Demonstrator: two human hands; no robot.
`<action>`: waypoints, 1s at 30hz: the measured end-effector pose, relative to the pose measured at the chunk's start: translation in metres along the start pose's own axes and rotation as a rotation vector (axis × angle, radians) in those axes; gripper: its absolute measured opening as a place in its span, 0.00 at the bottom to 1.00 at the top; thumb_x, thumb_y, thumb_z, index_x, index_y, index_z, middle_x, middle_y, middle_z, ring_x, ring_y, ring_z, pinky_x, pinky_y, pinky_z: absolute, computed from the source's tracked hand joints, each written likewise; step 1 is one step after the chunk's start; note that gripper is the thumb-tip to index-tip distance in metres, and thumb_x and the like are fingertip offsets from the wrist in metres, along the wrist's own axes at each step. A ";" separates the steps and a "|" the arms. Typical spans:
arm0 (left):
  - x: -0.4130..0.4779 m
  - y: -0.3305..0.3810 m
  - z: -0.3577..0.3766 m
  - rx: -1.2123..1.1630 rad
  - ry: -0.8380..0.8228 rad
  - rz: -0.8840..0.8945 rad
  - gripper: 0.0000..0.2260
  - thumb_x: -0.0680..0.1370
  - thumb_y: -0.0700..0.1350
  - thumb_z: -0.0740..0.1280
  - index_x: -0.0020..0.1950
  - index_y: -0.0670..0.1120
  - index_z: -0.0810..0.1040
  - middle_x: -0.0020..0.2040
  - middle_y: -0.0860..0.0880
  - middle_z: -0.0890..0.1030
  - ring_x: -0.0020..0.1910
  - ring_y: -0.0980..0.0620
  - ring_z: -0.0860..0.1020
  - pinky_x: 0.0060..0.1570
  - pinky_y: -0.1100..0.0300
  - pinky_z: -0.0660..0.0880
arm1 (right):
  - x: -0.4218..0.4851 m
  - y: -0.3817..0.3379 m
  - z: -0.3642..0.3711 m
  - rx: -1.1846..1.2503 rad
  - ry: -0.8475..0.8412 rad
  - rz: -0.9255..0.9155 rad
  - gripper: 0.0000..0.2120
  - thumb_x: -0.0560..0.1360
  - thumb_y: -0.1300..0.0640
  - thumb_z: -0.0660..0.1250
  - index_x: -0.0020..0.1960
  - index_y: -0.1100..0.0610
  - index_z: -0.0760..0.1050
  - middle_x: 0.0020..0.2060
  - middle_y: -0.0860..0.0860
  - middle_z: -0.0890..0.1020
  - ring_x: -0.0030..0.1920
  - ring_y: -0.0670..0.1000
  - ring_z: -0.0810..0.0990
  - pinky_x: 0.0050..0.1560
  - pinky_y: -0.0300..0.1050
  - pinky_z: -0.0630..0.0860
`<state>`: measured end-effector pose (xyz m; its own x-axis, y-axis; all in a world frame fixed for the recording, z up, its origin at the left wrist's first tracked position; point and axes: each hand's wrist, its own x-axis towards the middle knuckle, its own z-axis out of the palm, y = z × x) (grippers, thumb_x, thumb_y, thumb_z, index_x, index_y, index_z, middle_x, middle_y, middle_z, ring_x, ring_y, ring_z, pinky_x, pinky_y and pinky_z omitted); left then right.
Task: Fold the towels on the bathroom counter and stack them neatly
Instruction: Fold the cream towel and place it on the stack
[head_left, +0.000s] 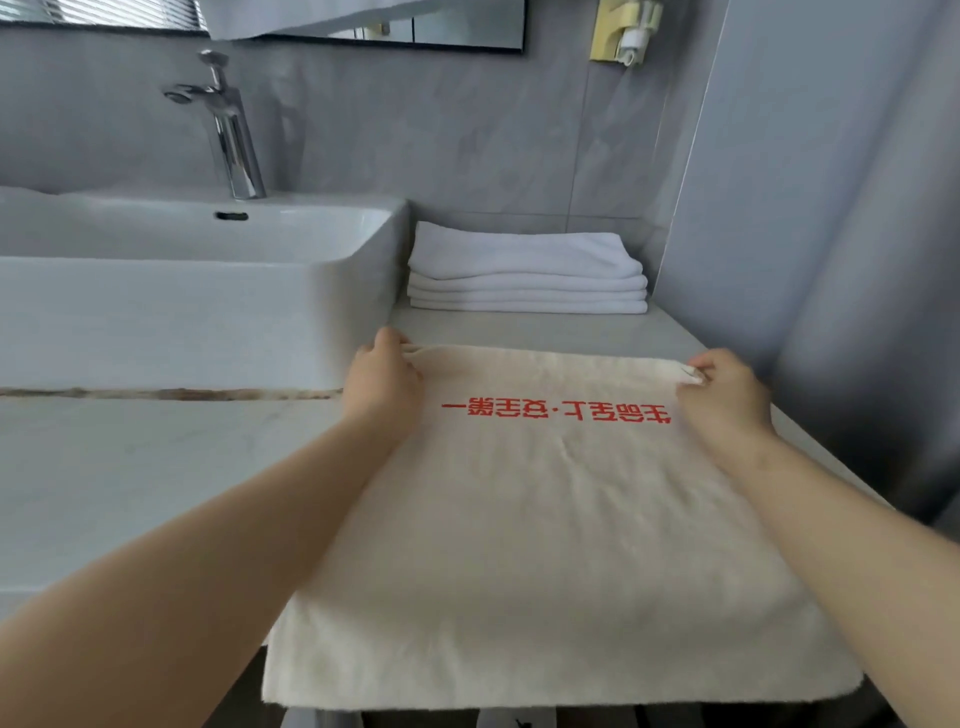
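Note:
A cream towel (550, 519) with red printed characters lies spread on the grey counter (545, 330), its near edge hanging over the counter's front. My left hand (382, 379) pinches the towel's far left corner. At the far right corner, my right hand (727, 389) pinches the towel too. Behind it, against the back wall, sits a stack of folded white towels (527, 275).
A white basin (197, 291) with a chrome tap (234, 130) stands to the left of the towels. A wall (831, 208) closes the right side. A soap dispenser (626, 31) hangs high on the back wall beside a mirror (467, 23).

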<state>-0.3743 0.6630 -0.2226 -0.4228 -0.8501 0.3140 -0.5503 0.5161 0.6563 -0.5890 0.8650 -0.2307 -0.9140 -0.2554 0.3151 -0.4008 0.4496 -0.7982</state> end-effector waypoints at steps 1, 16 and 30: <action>0.004 0.001 0.005 0.030 -0.007 0.021 0.14 0.76 0.37 0.57 0.62 0.42 0.68 0.58 0.38 0.73 0.56 0.41 0.72 0.45 0.58 0.63 | 0.005 0.001 0.004 -0.020 -0.033 -0.017 0.15 0.72 0.67 0.59 0.55 0.56 0.75 0.53 0.54 0.79 0.49 0.53 0.74 0.45 0.39 0.65; 0.099 0.002 0.061 0.285 -0.138 0.133 0.22 0.76 0.48 0.59 0.68 0.45 0.61 0.65 0.39 0.66 0.60 0.39 0.70 0.47 0.55 0.65 | 0.097 -0.001 0.070 -0.115 -0.184 -0.124 0.22 0.71 0.63 0.66 0.65 0.55 0.70 0.59 0.55 0.76 0.57 0.54 0.75 0.47 0.38 0.64; 0.127 0.000 0.073 0.452 -0.223 0.268 0.17 0.81 0.48 0.52 0.66 0.46 0.72 0.69 0.43 0.65 0.64 0.43 0.69 0.61 0.54 0.67 | 0.117 -0.004 0.090 -0.367 -0.121 -0.367 0.12 0.75 0.63 0.61 0.56 0.57 0.76 0.62 0.54 0.71 0.59 0.56 0.72 0.54 0.45 0.69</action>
<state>-0.4809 0.5624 -0.2325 -0.7047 -0.6662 0.2439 -0.6358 0.7456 0.1997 -0.6891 0.7560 -0.2368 -0.7047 -0.5394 0.4609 -0.7080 0.5763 -0.4082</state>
